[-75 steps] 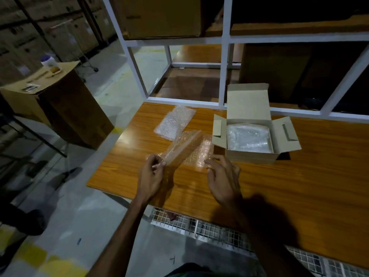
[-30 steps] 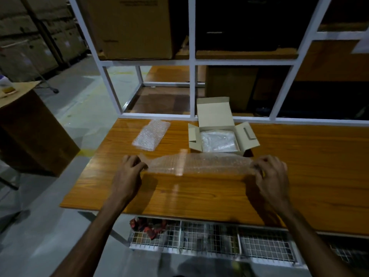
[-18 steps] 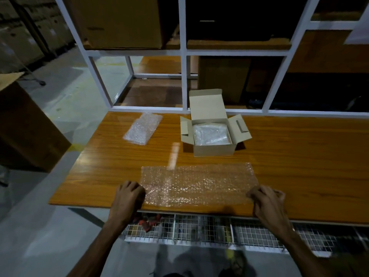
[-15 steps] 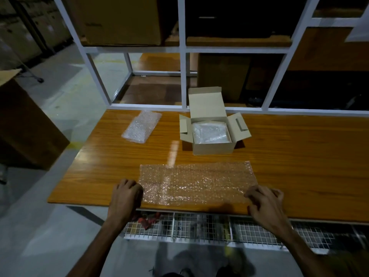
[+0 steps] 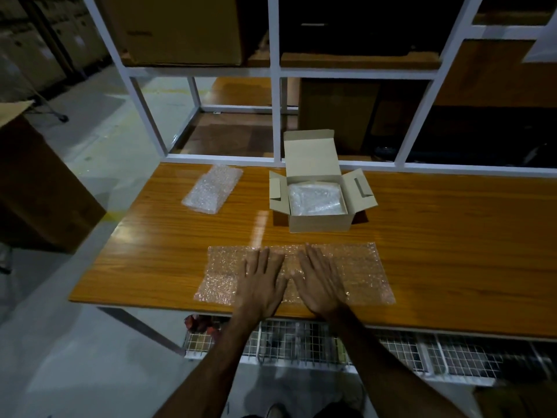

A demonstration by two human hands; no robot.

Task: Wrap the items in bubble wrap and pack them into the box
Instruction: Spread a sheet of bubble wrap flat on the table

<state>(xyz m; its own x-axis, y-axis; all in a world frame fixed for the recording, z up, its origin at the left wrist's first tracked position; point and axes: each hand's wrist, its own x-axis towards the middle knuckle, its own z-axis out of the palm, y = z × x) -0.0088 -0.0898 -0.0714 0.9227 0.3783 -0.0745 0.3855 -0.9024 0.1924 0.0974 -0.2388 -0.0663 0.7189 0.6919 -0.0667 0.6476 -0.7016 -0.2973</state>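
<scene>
The person's two forearms are bare, with no sleeves visible up to the lower edge of the frame. The bare left hand (image 5: 262, 283) and bare right hand (image 5: 320, 282) wear no gloves.

Bubble wrap sheet (image 5: 355, 271): clear, flat, spread near front edge. Wrapped bundle (image 5: 212, 188): lies far left. Cardboard box (image 5: 319, 220): open, flaps out, lid upright, a wrapped item (image 5: 315, 199) inside.

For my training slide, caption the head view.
Both hands, left and right, press a bubble wrap sheet flat before the open box.
</scene>
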